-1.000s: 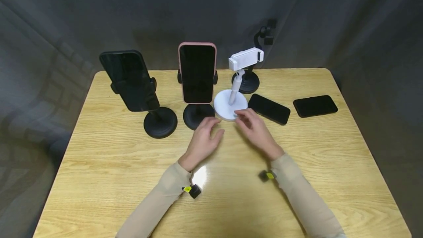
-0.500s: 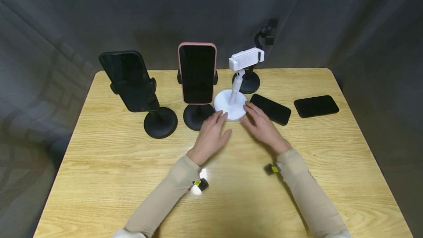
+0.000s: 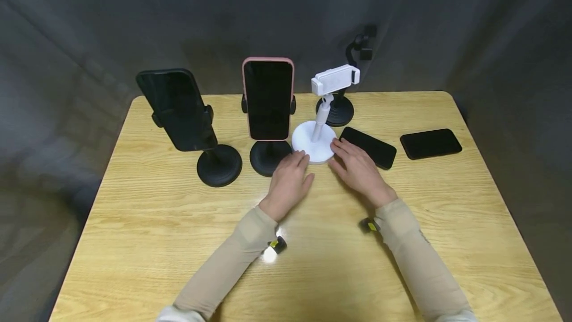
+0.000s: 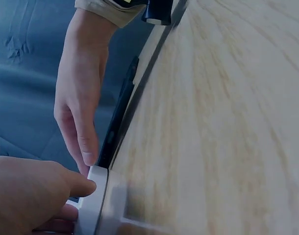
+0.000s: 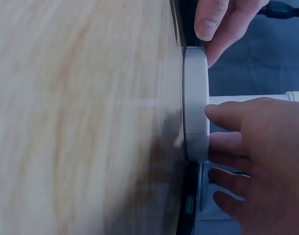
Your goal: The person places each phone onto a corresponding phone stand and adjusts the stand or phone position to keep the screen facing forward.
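A white phone stand [image 3: 308, 137] stands at the middle of the table, its clamp holding no phone. My left hand [image 3: 288, 183] rests its fingertips at the left front edge of the round base. Across from it, my right hand [image 3: 359, 170] touches the right edge with loosely bent fingers. In the right wrist view the thumb of the right hand [image 5: 277, 147] lies against the ribbed white base [image 5: 196, 103]. The left wrist view has the left hand [image 4: 27, 196] at the base's rim [image 4: 93, 200]. Neither hand curls round the stand.
A pink-edged phone [image 3: 269, 98] and a black phone [image 3: 176, 108] sit in black stands to the left. Another black stand [image 3: 338, 113] is behind the white one. Two dark phones lie flat at right, one phone [image 3: 375, 150] by my right hand, another phone [image 3: 431, 144] farther off.
Both hands have shifted to the right and come to the white stand's base; the right fingers moved from its front to its right edge. The stand itself has barely moved.
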{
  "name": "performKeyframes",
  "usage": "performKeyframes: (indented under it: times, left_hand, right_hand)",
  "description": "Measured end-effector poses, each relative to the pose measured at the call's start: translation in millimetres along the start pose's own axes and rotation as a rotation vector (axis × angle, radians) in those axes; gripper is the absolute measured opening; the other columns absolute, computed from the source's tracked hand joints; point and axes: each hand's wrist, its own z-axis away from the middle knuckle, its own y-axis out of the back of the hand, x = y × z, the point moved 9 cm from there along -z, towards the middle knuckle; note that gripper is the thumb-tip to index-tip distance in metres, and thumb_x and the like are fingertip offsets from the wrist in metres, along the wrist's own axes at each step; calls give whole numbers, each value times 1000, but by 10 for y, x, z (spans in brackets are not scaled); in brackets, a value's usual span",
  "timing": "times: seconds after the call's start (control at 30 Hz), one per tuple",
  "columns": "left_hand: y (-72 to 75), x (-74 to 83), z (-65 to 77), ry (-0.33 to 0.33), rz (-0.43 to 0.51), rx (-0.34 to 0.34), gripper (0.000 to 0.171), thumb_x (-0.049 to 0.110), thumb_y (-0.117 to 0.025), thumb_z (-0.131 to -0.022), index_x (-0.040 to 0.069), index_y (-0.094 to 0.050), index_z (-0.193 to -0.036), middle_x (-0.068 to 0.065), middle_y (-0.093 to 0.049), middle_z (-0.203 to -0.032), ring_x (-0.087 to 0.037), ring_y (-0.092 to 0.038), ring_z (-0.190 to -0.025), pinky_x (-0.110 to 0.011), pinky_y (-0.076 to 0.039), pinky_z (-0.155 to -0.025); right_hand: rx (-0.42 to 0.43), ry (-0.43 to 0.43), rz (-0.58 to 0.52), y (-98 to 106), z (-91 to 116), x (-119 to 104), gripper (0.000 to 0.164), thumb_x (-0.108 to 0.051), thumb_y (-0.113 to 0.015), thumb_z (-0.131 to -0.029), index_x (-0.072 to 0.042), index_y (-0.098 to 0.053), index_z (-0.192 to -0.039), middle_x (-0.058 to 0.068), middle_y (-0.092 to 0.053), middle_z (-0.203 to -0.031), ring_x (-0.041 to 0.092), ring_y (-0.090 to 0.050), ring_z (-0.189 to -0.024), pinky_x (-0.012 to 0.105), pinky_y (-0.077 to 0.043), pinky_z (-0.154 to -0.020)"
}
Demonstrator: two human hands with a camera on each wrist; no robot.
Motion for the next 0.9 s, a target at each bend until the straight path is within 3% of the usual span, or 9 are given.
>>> performKeyframes:
  times: [0.57, 0.9]
  left_hand:
    - [6, 45, -97, -19, 12, 10, 38, 27, -63, -86, 0, -66, -113, -13, -63, -120, -24, -54, -116, -33, -40, -104]
    - [48, 16, -118, -9, 92, 20, 29, 20, -63, -85, -1, -70, -104, -11, -66, -115, -23, -57, -109, -33, -45, -97]
  right_hand:
    - [-5, 8, 30, 43, 186, -21, 46, -28, -56, -94, 3, -57, -128, 18, -51, -136, 32, -44, -126, 49, -28, -110]
    - [34, 29, 61, 92, 233, -123, 40, -25, -60, -91, 5, -63, -118, 20, -60, -124, 33, -51, -118, 49, -32, -108]
